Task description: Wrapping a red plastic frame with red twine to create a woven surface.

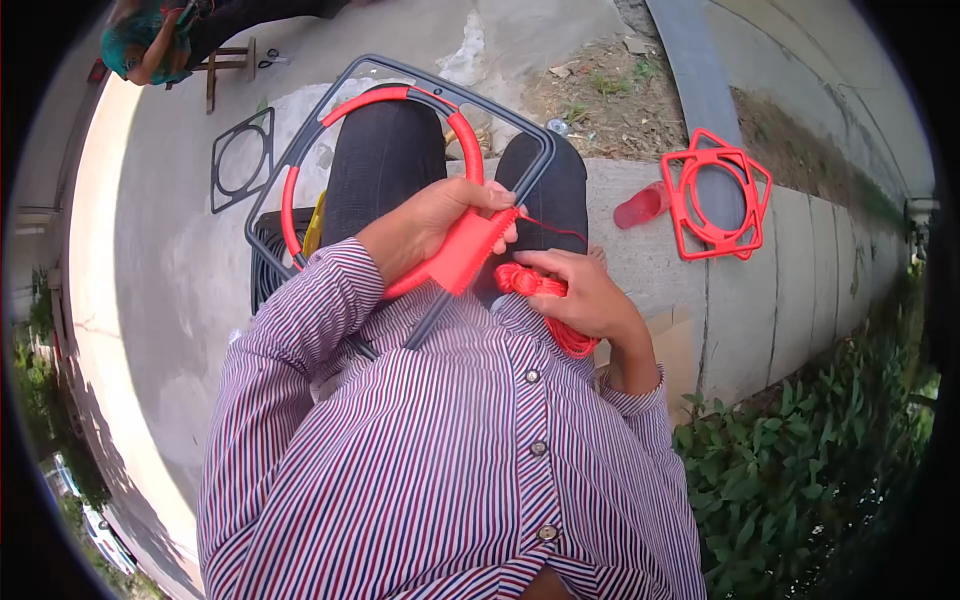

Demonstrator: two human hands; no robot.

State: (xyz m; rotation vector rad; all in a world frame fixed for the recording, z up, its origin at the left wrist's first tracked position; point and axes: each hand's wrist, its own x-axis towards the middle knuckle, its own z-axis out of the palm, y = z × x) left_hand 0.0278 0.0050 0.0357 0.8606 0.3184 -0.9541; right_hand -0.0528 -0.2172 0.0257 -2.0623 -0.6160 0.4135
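Two hands are full: mid-picture, the left hand (440,213) grips the grey frame (490,107) at its red wrap (466,254), likely light, stiff, best held by its bars; the right hand (588,295) clasps soft-looking cord (527,281).

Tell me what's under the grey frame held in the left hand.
Through the frame's openings, beneath the grey frame, show dark trousers, something yellow and concrete. Whatever lies directly beneath the left hand and red strip is covered and cannot be seen.
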